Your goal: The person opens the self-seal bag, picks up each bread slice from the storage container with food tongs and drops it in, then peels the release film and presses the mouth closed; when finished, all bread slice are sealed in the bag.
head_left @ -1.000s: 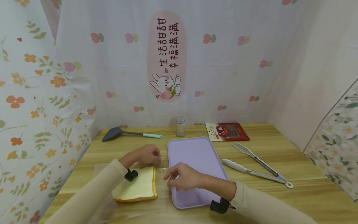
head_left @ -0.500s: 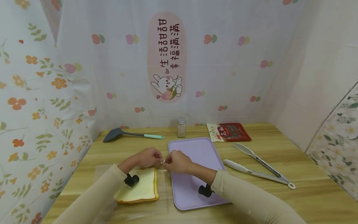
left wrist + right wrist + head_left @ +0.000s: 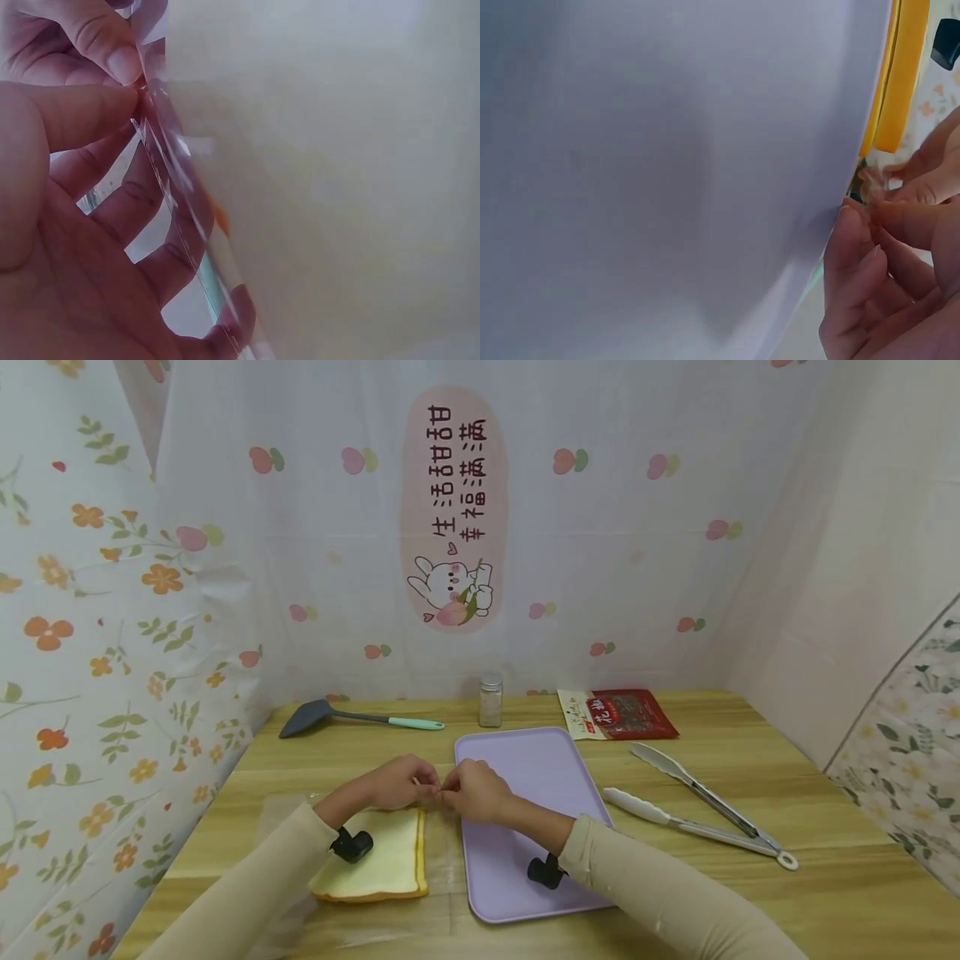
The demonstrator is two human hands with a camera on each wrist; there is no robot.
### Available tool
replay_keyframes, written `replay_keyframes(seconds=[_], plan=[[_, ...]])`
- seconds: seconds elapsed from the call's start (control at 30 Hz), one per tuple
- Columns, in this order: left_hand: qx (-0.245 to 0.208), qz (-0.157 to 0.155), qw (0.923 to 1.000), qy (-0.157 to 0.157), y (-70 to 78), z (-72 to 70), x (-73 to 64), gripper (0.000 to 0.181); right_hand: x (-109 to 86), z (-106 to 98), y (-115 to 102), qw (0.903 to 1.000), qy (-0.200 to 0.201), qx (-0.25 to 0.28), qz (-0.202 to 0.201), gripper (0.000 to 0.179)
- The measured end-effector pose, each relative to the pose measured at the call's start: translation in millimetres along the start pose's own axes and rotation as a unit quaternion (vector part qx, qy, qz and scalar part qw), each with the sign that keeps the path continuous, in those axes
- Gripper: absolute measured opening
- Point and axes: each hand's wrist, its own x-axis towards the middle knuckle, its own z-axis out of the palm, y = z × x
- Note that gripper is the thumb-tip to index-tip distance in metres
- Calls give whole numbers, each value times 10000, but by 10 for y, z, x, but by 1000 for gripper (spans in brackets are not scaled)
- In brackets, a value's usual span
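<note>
Two bread slices (image 3: 372, 864), pale with yellow-orange crusts, lie inside a clear plastic bag (image 3: 441, 868) on the table's left half. At the bag's far right corner my left hand (image 3: 401, 782) pinches the clear edge between thumb and forefinger. In the left wrist view, the other fingers of that hand (image 3: 82, 285) spread behind the film. My right hand (image 3: 480, 792), over the tray's left rim, pinches the same corner, its fingertips meeting the left ones. From the right wrist, the pinching fingers (image 3: 900, 292) appear beside the tray edge, with crumpled film between the hands.
A purple tray (image 3: 532, 868) lies right of the bag. Metal tongs (image 3: 712, 827) lie spread at the right. Along the back are a spatula (image 3: 360, 718), a glass shaker jar (image 3: 491, 703) and a red spice packet (image 3: 618, 714). Patterned curtains surround the table.
My right hand has moved up and left from above the tray to the bag's corner and now pinches it beside the left hand. The left hand has hardly moved.
</note>
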Motion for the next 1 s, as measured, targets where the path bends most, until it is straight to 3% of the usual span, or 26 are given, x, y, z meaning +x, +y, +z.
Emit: replay_keyframes(seconds=[0.4,0.67,1.0], plan=[[-151,78,9998,51,16,-6,-28,12,38,12,87,9994,-122,257,-217,15],[-223,122,9996,154,32,5,-28,12,52,-14,77,9990,-151,-39,-419,16],[-124,173,9994,278,60,3,-46,14,62,-21,1,9986,-174,-421,-279,22]])
